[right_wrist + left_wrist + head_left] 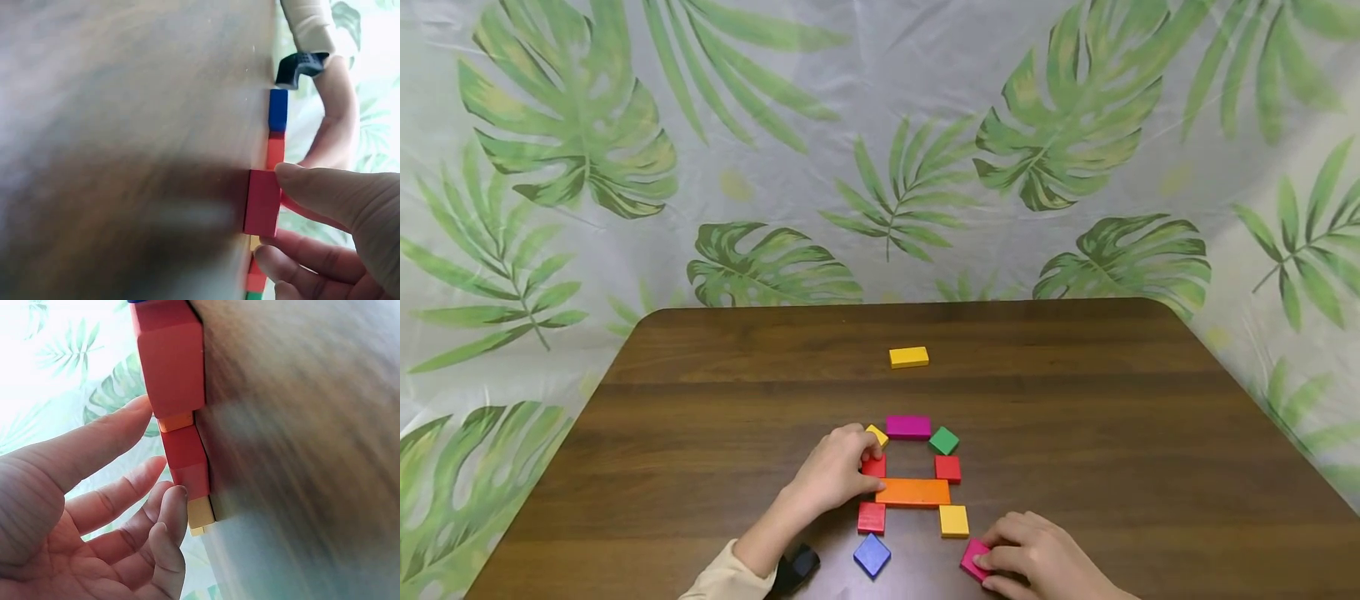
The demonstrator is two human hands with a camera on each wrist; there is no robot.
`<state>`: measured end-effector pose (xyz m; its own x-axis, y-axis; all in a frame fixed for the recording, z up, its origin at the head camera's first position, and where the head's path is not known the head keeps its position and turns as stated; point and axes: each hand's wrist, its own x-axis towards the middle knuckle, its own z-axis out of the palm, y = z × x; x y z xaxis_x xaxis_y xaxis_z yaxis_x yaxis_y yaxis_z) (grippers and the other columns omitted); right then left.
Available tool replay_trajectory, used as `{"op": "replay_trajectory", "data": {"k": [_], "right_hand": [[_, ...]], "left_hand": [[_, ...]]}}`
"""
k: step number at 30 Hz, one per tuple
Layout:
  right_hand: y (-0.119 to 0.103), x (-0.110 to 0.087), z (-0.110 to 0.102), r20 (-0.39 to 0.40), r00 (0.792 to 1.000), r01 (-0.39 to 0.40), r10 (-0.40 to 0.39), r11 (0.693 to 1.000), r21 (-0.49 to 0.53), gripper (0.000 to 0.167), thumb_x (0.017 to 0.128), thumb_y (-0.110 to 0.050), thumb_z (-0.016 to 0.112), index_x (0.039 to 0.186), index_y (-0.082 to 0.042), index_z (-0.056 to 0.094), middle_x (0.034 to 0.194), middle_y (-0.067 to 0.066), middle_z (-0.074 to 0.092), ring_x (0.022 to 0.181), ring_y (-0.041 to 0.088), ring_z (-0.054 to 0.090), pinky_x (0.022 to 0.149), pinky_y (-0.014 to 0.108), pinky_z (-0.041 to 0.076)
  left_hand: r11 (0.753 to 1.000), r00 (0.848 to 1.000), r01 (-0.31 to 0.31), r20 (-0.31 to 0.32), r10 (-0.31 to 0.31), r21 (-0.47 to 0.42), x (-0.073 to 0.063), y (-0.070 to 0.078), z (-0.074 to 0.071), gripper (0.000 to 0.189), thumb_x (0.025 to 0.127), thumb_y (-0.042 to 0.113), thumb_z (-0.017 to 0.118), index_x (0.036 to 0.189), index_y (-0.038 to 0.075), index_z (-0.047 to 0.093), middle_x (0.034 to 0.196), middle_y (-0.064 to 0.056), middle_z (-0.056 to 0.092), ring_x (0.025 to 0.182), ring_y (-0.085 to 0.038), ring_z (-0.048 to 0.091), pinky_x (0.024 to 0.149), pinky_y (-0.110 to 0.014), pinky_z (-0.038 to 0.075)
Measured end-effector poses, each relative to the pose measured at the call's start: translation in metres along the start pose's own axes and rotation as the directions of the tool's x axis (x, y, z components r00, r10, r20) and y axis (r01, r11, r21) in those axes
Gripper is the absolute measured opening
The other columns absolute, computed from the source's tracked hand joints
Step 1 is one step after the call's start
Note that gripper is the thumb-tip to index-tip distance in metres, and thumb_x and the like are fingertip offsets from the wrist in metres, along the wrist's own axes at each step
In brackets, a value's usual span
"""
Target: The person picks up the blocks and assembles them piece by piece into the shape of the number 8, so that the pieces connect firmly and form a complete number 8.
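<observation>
At the upper left of a ring of coloured blocks, my left hand [831,471] reaches over a red block [876,468]. Its thumb tip overlaps the left end of the long orange block [917,493], and its fingertips are by the red block and a yellow block [877,434]. In the left wrist view the fingers are loosely bent, gripping nothing. My right hand [1033,554] pinches a pink block [974,560] at the lower right, thumb on one side and fingertips on the other, as the right wrist view shows. The pink block sits tilted below a yellow-orange block [954,521].
A purple block [908,428] and a tilted green block [944,441] form the top, with a red block [947,469] under the green one. Another red block [872,518] and a tilted blue block [872,556] lie lower left. A lone yellow block [909,357] lies farther back on the wooden table [1075,417].
</observation>
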<state>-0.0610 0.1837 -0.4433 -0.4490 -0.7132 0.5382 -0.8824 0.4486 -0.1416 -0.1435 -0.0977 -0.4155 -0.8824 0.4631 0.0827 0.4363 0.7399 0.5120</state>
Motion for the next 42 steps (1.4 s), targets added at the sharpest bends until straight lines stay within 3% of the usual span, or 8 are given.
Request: {"op": "replay_trajectory", "data": {"k": [9,14,26,31,37,42], "right_hand": [[-0.002,0.013,0.002,0.024,1.000,0.018,-0.018,1.000,-0.017,0.010,0.083,-0.031,0.071,0.087,-0.023,0.074,0.088,-0.011,0.064,0.079,0.002,0.056,0.072,0.011,0.042],[-0.004,0.015,0.001,0.097,0.995,-0.030,0.029,1.000,0.006,0.013,0.082,-0.031,0.071,0.093,-0.023,0.075,0.088,-0.011,0.062,0.079,0.001,0.055,0.073,0.009,0.045],[-0.005,0.017,0.001,0.146,0.988,-0.056,0.053,0.998,0.017,0.014,0.082,-0.030,0.071,0.094,-0.024,0.075,0.087,-0.012,0.061,0.079,0.000,0.054,0.073,0.009,0.044],[-0.006,0.017,0.002,0.121,0.992,-0.028,0.028,1.000,0.000,0.011,0.083,-0.030,0.070,0.092,-0.025,0.074,0.087,-0.013,0.061,0.079,0.000,0.053,0.073,0.009,0.043],[-0.006,0.018,0.000,0.191,0.979,-0.071,0.065,0.997,0.022,0.013,0.085,-0.032,0.067,0.094,-0.024,0.074,0.085,-0.013,0.060,0.078,-0.001,0.050,0.071,0.010,0.043],[-0.006,0.018,-0.001,0.205,0.976,-0.073,0.067,0.997,0.020,0.015,0.086,-0.033,0.067,0.095,-0.024,0.075,0.084,-0.012,0.061,0.077,-0.001,0.050,0.069,0.010,0.042]], "left_hand": [[1.000,1.000,-0.013,-0.004,0.013,0.007,0.004,-0.002,-0.002,0.030,0.064,0.021,0.085,0.081,0.007,0.064,0.073,-0.002,0.052,0.063,-0.008,0.042,0.057,-0.018,0.036],[1.000,1.000,-0.015,-0.004,0.015,0.007,0.004,-0.002,-0.002,0.030,0.064,0.021,0.085,0.081,0.007,0.065,0.072,-0.002,0.052,0.062,-0.008,0.042,0.056,-0.018,0.036],[1.000,1.000,-0.012,-0.008,0.012,0.009,0.002,-0.001,-0.001,0.030,0.064,0.020,0.085,0.080,0.007,0.064,0.072,-0.001,0.051,0.061,-0.007,0.041,0.056,-0.018,0.035],[1.000,1.000,-0.012,-0.007,0.012,0.009,0.001,-0.001,0.000,0.030,0.063,0.021,0.086,0.080,0.007,0.064,0.071,-0.001,0.051,0.061,-0.007,0.041,0.056,-0.018,0.035],[1.000,1.000,-0.005,-0.001,0.005,0.009,0.001,-0.001,0.000,0.030,0.064,0.022,0.086,0.081,0.007,0.065,0.072,-0.001,0.051,0.062,-0.007,0.041,0.057,-0.018,0.035],[1.000,1.000,0.008,0.007,-0.008,0.004,0.000,0.001,-0.001,0.030,0.064,0.021,0.085,0.081,0.007,0.064,0.073,-0.001,0.051,0.063,-0.008,0.042,0.057,-0.018,0.035]]}}
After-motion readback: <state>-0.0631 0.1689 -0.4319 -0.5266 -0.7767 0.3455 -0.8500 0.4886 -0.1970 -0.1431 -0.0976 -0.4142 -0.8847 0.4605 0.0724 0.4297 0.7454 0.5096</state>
